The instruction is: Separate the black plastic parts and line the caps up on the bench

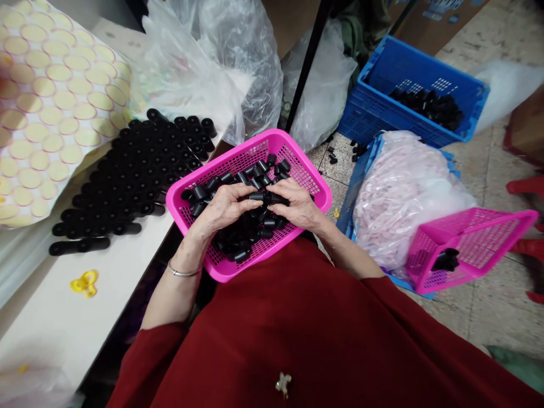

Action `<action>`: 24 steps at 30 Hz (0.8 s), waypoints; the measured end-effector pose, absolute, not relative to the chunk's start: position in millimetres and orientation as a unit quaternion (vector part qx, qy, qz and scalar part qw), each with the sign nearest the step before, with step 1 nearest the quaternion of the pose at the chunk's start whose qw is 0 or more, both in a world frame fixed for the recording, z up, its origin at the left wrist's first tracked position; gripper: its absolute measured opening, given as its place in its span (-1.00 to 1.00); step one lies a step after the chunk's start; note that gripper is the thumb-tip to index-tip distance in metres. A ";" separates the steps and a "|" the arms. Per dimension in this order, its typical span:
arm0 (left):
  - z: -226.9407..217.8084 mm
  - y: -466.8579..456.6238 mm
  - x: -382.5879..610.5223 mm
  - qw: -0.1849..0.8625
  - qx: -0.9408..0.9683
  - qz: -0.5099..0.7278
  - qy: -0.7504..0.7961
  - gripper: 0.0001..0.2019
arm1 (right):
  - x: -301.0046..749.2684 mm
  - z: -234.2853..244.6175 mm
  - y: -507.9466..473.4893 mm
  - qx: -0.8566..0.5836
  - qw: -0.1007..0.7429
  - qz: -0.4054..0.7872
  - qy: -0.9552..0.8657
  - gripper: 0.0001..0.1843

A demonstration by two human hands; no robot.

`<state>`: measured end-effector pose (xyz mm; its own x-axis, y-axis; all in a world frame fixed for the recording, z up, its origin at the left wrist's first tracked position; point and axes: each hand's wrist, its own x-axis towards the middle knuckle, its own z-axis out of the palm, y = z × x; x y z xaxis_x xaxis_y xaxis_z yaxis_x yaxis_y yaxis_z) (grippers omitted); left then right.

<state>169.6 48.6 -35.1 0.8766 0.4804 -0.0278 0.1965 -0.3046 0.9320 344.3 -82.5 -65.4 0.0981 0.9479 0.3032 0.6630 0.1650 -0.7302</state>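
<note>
A pink plastic basket (221,275) rests at my lap, holding many short black cylindrical caps (242,254). Over the middle of it, my left hand (229,205) pinches a black cap (256,196) between thumb and fingers. My right hand (296,203) is closed around another black piece (276,199), partly hidden by the fingers. The two hands face each other, with the held pieces close together; whether these touch I cannot tell. To the left, rows of black tubes (140,164) stand packed together on a white table (114,283).
Yellow plastic bits (85,283) and a sheet printed with ovals (59,113) lie on the table. At right are a blue crate (352,116) with black pieces, a plastic bag of pale items (399,198) and a tilted pink basket (471,218). A black pole (308,62) rises behind my basket.
</note>
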 end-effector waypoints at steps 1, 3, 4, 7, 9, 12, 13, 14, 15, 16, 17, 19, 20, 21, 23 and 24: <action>-35.6 49.0 169.5 0.551 0.797 0.128 0.212 -0.66 | 344.2 -65.9 -82.5 -0.621 0.404 0.175 -0.648 -0.61; -36.4 49.0 169.5 0.557 0.793 0.129 0.211 -0.67 | 344.0 -67.0 -82.4 -0.618 0.406 0.173 -0.651 -0.62; -36.6 48.6 169.5 0.560 0.791 0.129 0.210 -0.67 | 344.0 -67.5 -82.4 -0.617 0.406 0.174 -0.652 -0.62; -35.5 47.1 169.5 0.566 0.788 0.123 0.210 -0.67 | 343.8 -68.0 -82.6 -0.621 0.409 0.186 -0.642 -0.62; -34.4 46.0 169.8 0.570 0.784 0.119 0.215 -0.66 | 343.2 -67.3 -82.6 -0.624 0.409 0.194 -0.637 -0.62; -35.0 43.8 171.6 0.588 0.772 0.109 0.214 -0.67 | 339.7 -66.0 -81.7 -0.617 0.408 0.205 -0.641 -0.65; -36.1 42.6 172.8 0.598 0.764 0.108 0.215 -0.66 | 337.6 -66.3 -81.2 -0.614 0.411 0.211 -0.640 -0.65; -37.3 41.2 174.1 0.606 0.756 0.112 0.221 -0.64 | 334.9 -67.2 -80.6 -0.611 0.419 0.220 -0.635 -0.62; -38.6 39.2 175.6 0.609 0.749 0.121 0.233 -0.60 | 331.7 -68.8 -80.2 -0.609 0.432 0.230 -0.624 -0.57; -39.7 36.8 177.1 0.605 0.746 0.131 0.247 -0.58 | 328.1 -71.2 -79.8 -0.610 0.450 0.242 -0.606 -0.50; -40.3 33.7 178.5 0.593 0.749 0.142 0.259 -0.58 | 324.1 -74.1 -79.7 -0.610 0.470 0.252 -0.585 -0.43; -39.6 25.5 180.2 0.551 0.775 0.158 0.267 -0.64 | 315.9 -80.1 -80.1 -0.614 0.506 0.264 -0.546 -0.35; -38.4 20.6 180.4 0.524 0.794 0.160 0.264 -0.67 | 312.0 -82.5 -80.8 -0.615 0.515 0.263 -0.536 -0.35; -36.8 15.5 179.9 0.497 0.813 0.161 0.259 -0.69 | 308.6 -84.0 -81.6 -0.614 0.519 0.256 -0.537 -0.37; -33.2 6.5 176.3 0.444 0.842 0.170 0.255 -0.73 | 305.2 -83.8 -83.1 -0.600 0.514 0.242 -0.563 -0.40; -31.7 3.4 172.5 0.420 0.850 0.183 0.261 -0.74 | 305.9 -82.6 -83.2 -0.591 0.505 0.241 -0.581 -0.40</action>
